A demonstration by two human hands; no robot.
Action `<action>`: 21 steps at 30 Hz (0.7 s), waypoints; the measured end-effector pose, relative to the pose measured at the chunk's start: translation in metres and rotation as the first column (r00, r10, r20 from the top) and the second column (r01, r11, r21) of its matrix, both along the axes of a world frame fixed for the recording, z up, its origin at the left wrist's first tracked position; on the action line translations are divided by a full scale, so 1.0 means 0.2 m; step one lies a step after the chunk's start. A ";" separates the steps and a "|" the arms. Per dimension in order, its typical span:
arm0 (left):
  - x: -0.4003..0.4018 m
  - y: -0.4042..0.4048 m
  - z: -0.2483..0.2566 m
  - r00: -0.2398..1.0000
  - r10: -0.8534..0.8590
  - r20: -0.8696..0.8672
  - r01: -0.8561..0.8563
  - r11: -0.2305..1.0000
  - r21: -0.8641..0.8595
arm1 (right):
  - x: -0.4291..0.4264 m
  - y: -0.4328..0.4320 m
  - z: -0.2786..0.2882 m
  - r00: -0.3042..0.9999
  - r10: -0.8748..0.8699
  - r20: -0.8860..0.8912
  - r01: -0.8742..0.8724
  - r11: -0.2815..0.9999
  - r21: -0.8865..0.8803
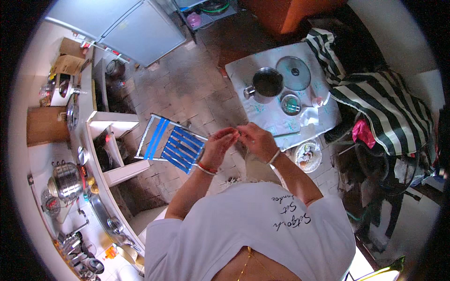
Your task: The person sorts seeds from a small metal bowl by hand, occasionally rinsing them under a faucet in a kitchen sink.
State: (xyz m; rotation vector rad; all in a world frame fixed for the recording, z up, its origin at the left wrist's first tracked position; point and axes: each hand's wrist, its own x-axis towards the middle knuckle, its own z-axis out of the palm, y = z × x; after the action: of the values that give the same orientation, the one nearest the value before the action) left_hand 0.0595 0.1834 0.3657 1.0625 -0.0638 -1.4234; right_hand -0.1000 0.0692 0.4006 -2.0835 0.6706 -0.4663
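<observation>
My left hand (220, 146) and my right hand (259, 139) meet at the fingertips in front of my body, fingers bent inward. A tiny dark spot shows where they meet, too small to tell whether it is an object. Just beyond my right hand stands a table with a pale patterned cloth (242, 72). On it are a metal pot (268, 84) with dark contents, a glass lid (293, 73) and a small round glass container (291, 104). A bowl (307, 156) with pale scraps sits below the table's near edge. Left of my left hand is a folding chair with blue straps (181, 149).
A counter (84, 140) with a sink (100, 210), a steel vessel (68, 181) and dishes runs along the left, open shelves beneath. A refrigerator (144, 35) stands at the far left. Striped cloth (383, 105) covers things at right. Tiled floor (182, 91) lies between.
</observation>
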 end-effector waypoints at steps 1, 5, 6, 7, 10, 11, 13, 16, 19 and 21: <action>-0.02 0.03 0.00 1.000 -0.007 -0.002 0.007 1.000 0.002 | 0.07 0.06 -0.01 1.000 0.005 -0.012 -0.006 0.989 -0.149; -0.04 0.08 -0.01 0.998 0.067 -0.007 -0.066 0.996 0.057 | 0.15 0.13 -0.05 0.988 0.091 -0.126 -0.132 0.918 -0.373; -0.02 0.10 0.01 1.000 -0.002 0.001 0.002 0.998 0.070 | 0.16 0.14 -0.08 0.987 0.101 -0.127 -0.144 0.909 -0.392; -0.02 0.11 0.02 1.000 0.004 -0.011 -0.003 0.999 0.052 | 0.16 0.13 -0.10 0.986 0.128 -0.104 -0.158 0.908 -0.388; -0.02 0.08 0.06 0.997 0.002 -0.077 -0.005 0.999 -0.038 | 0.15 0.05 -0.13 0.988 0.153 -0.032 -0.154 0.923 -0.352; -0.02 0.07 0.08 0.993 0.001 -0.115 -0.011 0.996 -0.086 | 0.15 0.01 -0.13 0.990 0.138 -0.002 -0.131 0.939 -0.319; -0.04 0.01 0.15 0.983 -0.005 -0.185 -0.026 0.986 -0.167 | 0.11 -0.13 -0.13 0.997 0.017 0.078 0.001 0.974 -0.227; 0.00 0.08 0.23 0.977 0.078 -0.197 -0.112 0.979 -0.170 | 0.13 -0.42 -0.09 0.944 -0.246 0.221 0.272 0.958 -0.095; 0.05 0.37 0.19 0.971 0.232 -0.064 -0.234 0.972 -0.031 | 0.24 -0.73 -0.20 0.878 -0.359 0.317 0.457 0.824 -0.334; 0.05 0.68 0.01 0.961 0.276 -0.014 -0.276 0.961 -0.002 | 0.33 -0.87 -0.39 0.844 -0.505 -0.180 0.393 0.811 -0.433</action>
State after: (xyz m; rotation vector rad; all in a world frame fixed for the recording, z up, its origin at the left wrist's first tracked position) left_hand 0.0688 0.3203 0.3676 1.0159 0.0889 -1.1772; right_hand -0.0349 -0.1057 0.3218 -2.3791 1.3689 -0.6031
